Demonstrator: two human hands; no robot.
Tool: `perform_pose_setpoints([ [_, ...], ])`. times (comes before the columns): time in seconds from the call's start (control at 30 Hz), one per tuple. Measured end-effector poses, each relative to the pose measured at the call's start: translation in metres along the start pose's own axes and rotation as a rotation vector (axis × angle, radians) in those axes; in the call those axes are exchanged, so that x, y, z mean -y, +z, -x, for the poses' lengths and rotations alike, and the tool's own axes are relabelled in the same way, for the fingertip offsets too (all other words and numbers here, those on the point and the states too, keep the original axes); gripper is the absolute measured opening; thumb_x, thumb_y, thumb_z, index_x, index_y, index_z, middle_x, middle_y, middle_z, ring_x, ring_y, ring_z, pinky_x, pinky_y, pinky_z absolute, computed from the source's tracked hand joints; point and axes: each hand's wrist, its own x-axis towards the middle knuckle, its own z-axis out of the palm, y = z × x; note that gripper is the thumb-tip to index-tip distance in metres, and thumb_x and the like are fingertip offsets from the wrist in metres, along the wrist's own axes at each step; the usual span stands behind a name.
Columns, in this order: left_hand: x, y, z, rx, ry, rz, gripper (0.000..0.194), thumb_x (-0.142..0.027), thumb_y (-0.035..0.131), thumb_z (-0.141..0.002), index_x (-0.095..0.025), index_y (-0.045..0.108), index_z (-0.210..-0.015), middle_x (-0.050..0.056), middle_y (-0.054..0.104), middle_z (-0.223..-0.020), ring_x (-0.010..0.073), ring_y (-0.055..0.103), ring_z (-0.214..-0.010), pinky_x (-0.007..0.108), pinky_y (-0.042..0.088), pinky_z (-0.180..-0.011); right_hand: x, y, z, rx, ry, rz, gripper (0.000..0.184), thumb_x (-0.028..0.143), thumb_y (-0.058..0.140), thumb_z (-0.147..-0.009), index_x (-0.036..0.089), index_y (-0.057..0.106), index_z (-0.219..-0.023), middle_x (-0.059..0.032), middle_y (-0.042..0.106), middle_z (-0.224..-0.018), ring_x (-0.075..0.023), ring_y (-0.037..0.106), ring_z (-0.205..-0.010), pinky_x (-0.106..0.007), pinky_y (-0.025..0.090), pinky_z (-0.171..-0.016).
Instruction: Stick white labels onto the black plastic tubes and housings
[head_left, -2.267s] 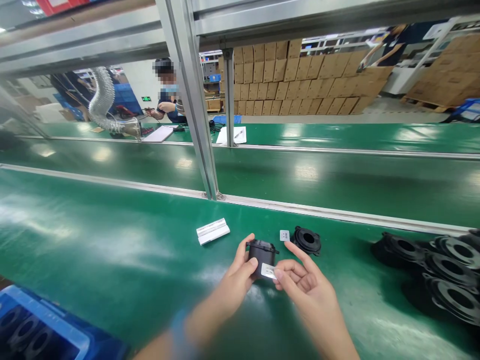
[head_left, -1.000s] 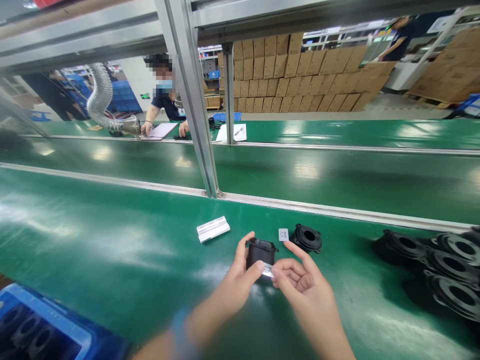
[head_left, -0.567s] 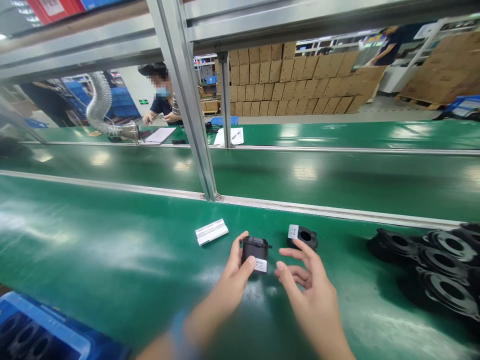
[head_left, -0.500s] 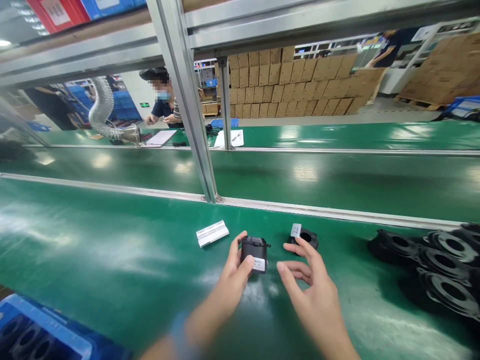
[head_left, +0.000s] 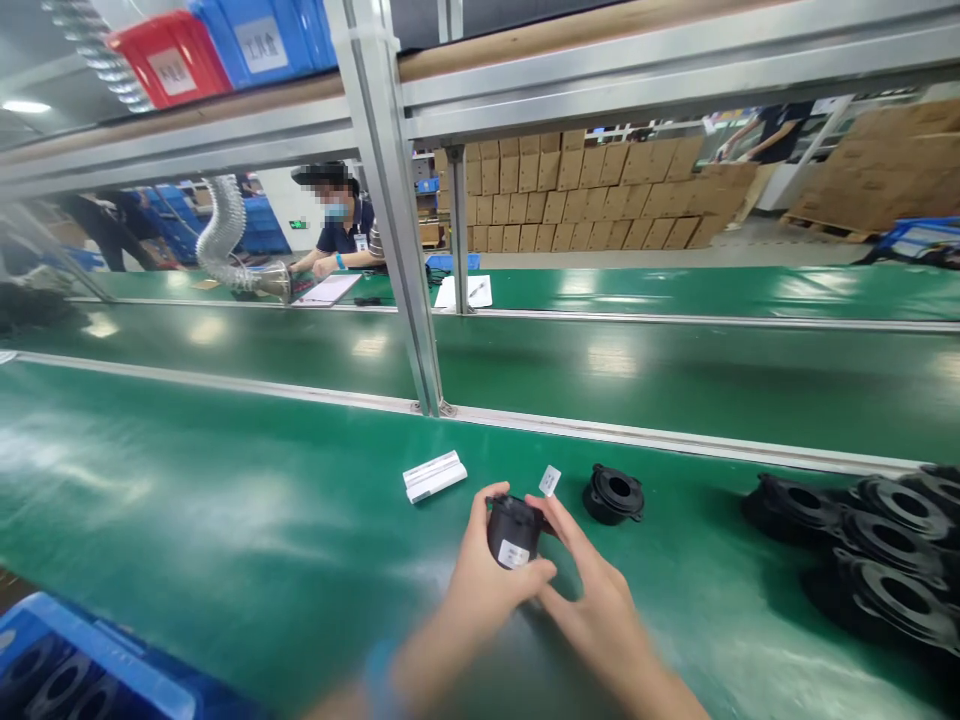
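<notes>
My left hand point(head_left: 480, 590) grips a small black cylindrical part point(head_left: 510, 530) from the left, just above the green belt. Its thumb lies under a white label point(head_left: 513, 554) stuck on the part's side. My right hand point(head_left: 592, 610) closes on the same part from the right. A small white label point(head_left: 550, 480) sticks up from its raised index fingertip. A second black ring-shaped part point(head_left: 615, 494) lies on the belt just right of my hands. A white strip of label backing point(head_left: 434, 476) lies to the left.
A heap of black ring parts point(head_left: 870, 545) covers the belt at the right. A blue bin point(head_left: 82, 670) with more parts sits at bottom left. An aluminium post point(head_left: 397, 250) stands behind. A person works at the far belt beside a flexible duct point(head_left: 225, 240).
The label that my right hand pressed onto the part now sits on its side. My right hand drew back, then closed on the part again. The head view tilted up.
</notes>
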Motion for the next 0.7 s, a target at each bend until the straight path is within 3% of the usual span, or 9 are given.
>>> perform_pose_setpoints([
  [0.07, 0.002, -0.002, -0.003, 0.075, -0.008, 0.039, 0.105, -0.018, 0.089, -0.057, -0.027, 0.029, -0.142, 0.007, 0.062, -0.104, 0.0189, 0.063, -0.076, 0.033, 0.050, -0.072, 0.001, -0.001, -0.001, 0.006, 0.027, 0.029, 0.067, 0.026, 0.056, -0.086, 0.030, 0.036, -0.149, -0.0014, 0.053, -0.141, -0.0247, 0.047, -0.132, -0.041, 0.040, -0.112],
  [0.13, 0.002, -0.005, -0.006, 0.190, -0.040, 0.169, 0.114, -0.031, 0.093, -0.055, -0.025, 0.024, -0.145, 0.008, 0.063, -0.106, 0.0201, 0.065, -0.077, 0.034, 0.050, -0.072, 0.003, -0.003, -0.003, 0.016, 0.082, 0.025, 0.074, 0.029, 0.059, -0.085, 0.030, 0.028, -0.152, -0.0026, 0.052, -0.142, -0.0256, 0.046, -0.133, -0.042, 0.039, -0.111],
  [0.23, 0.001, -0.007, -0.009, 0.270, -0.068, 0.421, 0.093, -0.067, 0.073, -0.070, -0.020, 0.034, -0.139, 0.013, 0.060, -0.117, 0.0209, 0.066, -0.080, 0.034, 0.050, -0.073, 0.008, -0.008, -0.007, 0.016, 0.137, -0.022, 0.086, 0.035, 0.070, -0.081, 0.030, 0.023, -0.152, -0.0046, 0.053, -0.142, -0.0272, 0.046, -0.133, -0.043, 0.036, -0.112],
  [0.3, -0.002, -0.006, -0.009, 0.280, -0.092, 0.539, 0.083, -0.075, 0.059, -0.077, -0.019, 0.039, -0.134, 0.015, 0.057, -0.126, 0.0224, 0.065, -0.088, 0.035, 0.050, -0.077, 0.010, -0.010, -0.008, 0.020, 0.138, -0.051, 0.087, 0.037, 0.072, -0.082, 0.029, 0.022, -0.152, -0.0051, 0.052, -0.143, -0.0266, 0.045, -0.133, -0.042, 0.034, -0.113],
  [0.57, -0.006, -0.007, -0.006, 0.348, -0.077, 0.547, 0.077, -0.076, 0.049, -0.083, -0.021, 0.039, -0.135, 0.013, 0.059, -0.126, 0.0226, 0.068, -0.082, 0.037, 0.048, -0.079, 0.012, -0.011, -0.006, 0.029, 0.082, -0.082, 0.082, 0.034, 0.068, -0.086, 0.028, 0.021, -0.152, -0.0060, 0.049, -0.145, -0.0251, 0.046, -0.132, -0.040, 0.035, -0.112],
  [0.7, 0.000, -0.012, -0.006, 0.352, 0.000, 0.361, 0.072, -0.052, 0.073, -0.081, -0.023, 0.039, -0.138, 0.011, 0.059, -0.123, 0.0208, 0.068, -0.084, 0.035, 0.048, -0.082, 0.011, -0.008, -0.004, 0.003, 0.049, 0.011, 0.077, 0.033, 0.064, -0.088, 0.031, 0.022, -0.152, -0.0040, 0.052, -0.143, -0.0249, 0.049, -0.130, -0.039, 0.039, -0.110],
])
